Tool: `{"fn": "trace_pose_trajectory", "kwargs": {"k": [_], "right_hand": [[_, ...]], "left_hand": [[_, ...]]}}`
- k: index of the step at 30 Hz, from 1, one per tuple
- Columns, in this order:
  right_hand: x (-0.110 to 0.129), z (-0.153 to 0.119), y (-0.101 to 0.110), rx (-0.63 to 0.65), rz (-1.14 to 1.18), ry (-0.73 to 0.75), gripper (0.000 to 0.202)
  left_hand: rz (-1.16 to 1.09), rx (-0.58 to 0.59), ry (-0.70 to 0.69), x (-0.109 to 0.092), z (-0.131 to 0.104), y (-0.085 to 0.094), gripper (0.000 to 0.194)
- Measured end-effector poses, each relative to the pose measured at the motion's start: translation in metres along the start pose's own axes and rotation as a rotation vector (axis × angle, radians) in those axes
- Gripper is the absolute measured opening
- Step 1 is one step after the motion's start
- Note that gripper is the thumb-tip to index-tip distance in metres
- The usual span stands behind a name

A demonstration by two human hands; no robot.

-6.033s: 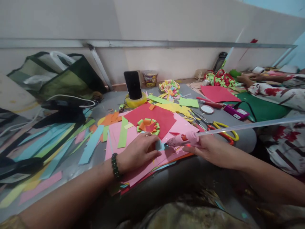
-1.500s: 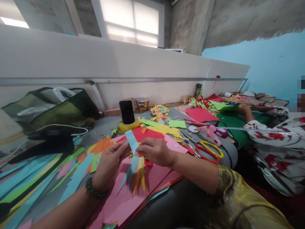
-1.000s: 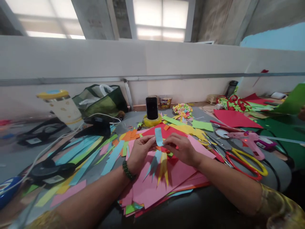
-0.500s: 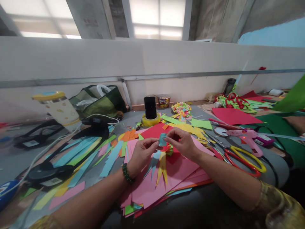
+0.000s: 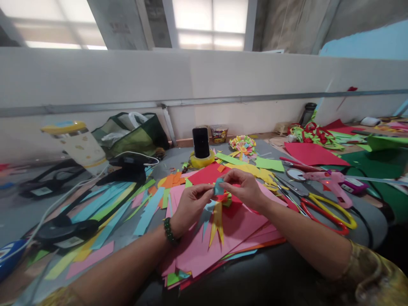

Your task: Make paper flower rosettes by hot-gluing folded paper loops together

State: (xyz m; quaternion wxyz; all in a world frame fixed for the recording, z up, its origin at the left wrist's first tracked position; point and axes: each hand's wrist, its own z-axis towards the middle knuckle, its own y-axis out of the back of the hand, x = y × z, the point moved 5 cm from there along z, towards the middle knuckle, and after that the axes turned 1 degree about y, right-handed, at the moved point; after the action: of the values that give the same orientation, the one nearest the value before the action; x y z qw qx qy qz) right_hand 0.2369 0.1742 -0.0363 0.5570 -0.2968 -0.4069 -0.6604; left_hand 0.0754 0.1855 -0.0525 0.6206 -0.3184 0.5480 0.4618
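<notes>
Lettering is carried on the printed cup (image 5: 219, 134) at the back of the worktop (image 5: 174, 159), but it cannot be read. White labels are seen on the black straps (image 5: 68, 229) at the left; their print is too small to be made out. A white marking on the blue object (image 5: 12, 257) at the lower left edge is likewise unreadable.

The blue paper strip (image 5: 219, 186) is held above the pink sheets (image 5: 204, 248), bent over into a short curl, its long axis unclear. It is pinched by the fingertips of the left hand (image 5: 193, 208) on one side and of the right hand (image 5: 244, 189) on the other. Beneath it, a partly hidden paper rosette (image 5: 227, 199) is seen, with pointed yellow tails (image 5: 217, 223) and a blue tail (image 5: 206, 219) directed towards the wearer. The pink glue gun (image 5: 331, 183) is placed at the right, near the scissors (image 5: 331, 212).
</notes>
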Motion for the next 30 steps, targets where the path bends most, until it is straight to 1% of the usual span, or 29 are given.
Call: {"fn": "trace_pose_trajectory", "kwargs": {"k": [7, 11, 16, 21, 26, 30], "right_hand": [[-0.001, 0.001, -0.003, 0.017, 0.063, -0.053, 0.033], [-0.001, 0.001, -0.002, 0.004, 0.103, -0.067, 0.033], [-0.001, 0.001, -0.001, 0.007, 0.087, -0.048, 0.032], [0.0, -0.002, -0.003, 0.004, 0.068, -0.032, 0.032], [0.0, -0.005, -0.008, 0.022, 0.036, 0.001, 0.026], [0.001, -0.005, -0.011, 0.041, 0.02, 0.024, 0.024]], "left_hand": [[0.019, 0.028, -0.037, -0.002, -0.001, -0.002, 0.027], [0.035, 0.032, -0.032, -0.003, -0.001, -0.003, 0.028], [0.049, 0.038, -0.002, -0.005, -0.003, -0.003, 0.032], [0.079, 0.02, 0.012, -0.001, -0.004, -0.003, 0.034], [0.064, 0.022, -0.023, 0.003, 0.0, -0.002, 0.028], [0.047, 0.033, -0.025, 0.004, 0.001, -0.003, 0.026]]}}
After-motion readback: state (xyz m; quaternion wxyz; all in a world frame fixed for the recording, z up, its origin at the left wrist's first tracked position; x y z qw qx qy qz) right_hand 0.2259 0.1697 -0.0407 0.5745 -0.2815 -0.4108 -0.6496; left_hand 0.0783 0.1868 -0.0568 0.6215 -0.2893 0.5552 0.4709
